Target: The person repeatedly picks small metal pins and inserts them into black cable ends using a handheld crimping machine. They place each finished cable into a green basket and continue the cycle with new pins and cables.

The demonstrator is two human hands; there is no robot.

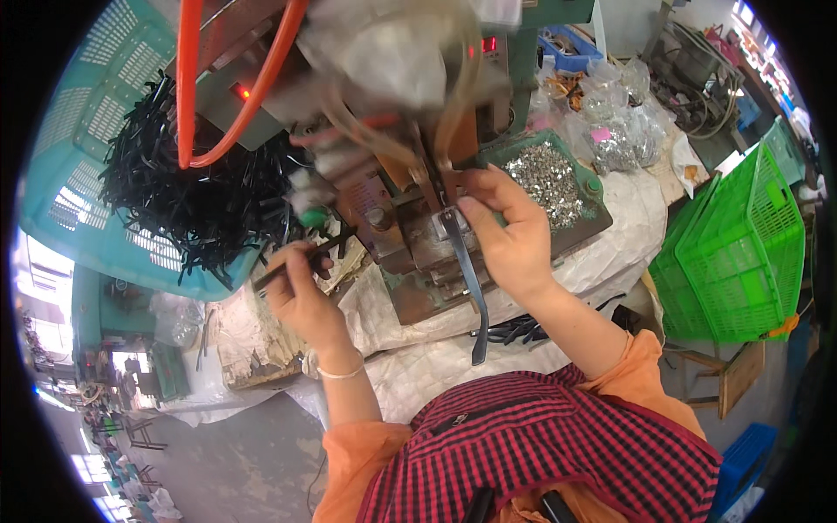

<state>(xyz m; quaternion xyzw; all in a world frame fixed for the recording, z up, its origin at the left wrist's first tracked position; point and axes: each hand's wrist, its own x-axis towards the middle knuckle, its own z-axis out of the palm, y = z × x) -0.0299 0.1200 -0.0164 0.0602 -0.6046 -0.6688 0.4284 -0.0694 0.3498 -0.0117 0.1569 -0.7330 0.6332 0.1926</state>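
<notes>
My left hand (302,292) is closed around a dark eyeglass temple (340,240), left of the machine (410,301). Another black eyeglass temple (471,283) lies in the machine's fixture, and its curved tip hangs out toward me. Beside the fixture is my right hand (516,240), its thumb and forefinger pinched close to the machine's working head. Whatever those fingertips hold is too small to make out. A green tray (597,222) heaped with small shiny metal parts (545,179) sits just right of my right hand.
At the left, a teal basket (65,222) holds a tangled heap of black temples (192,192). An orange hose (187,87) loops down above it. Green crates (728,253) are stacked at the right. Bags of metal parts (615,144) lie behind the tray. White sheeting (418,362) covers the bench edge.
</notes>
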